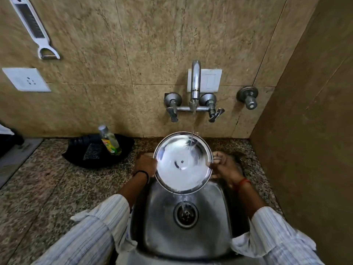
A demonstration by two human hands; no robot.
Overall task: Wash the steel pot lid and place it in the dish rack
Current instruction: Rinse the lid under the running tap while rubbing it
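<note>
The round steel pot lid (183, 163) is held tilted over the steel sink (158, 222), its inner side facing me. Water runs from the tap (195, 83) onto the lid's upper right part and streams off its lower edge toward the drain (185, 214). My left hand (145, 165) grips the lid's left rim. My right hand (225, 165) grips the right rim, fingers curled at the edge. No dish rack is in view.
A black tray (91, 153) on the granite counter (47, 188) to the left holds a bottle of green dish liquid (110, 140). A peeler (32, 27) hangs on the tiled wall, above a socket (25, 79). A side wall (309, 131) closes off the right.
</note>
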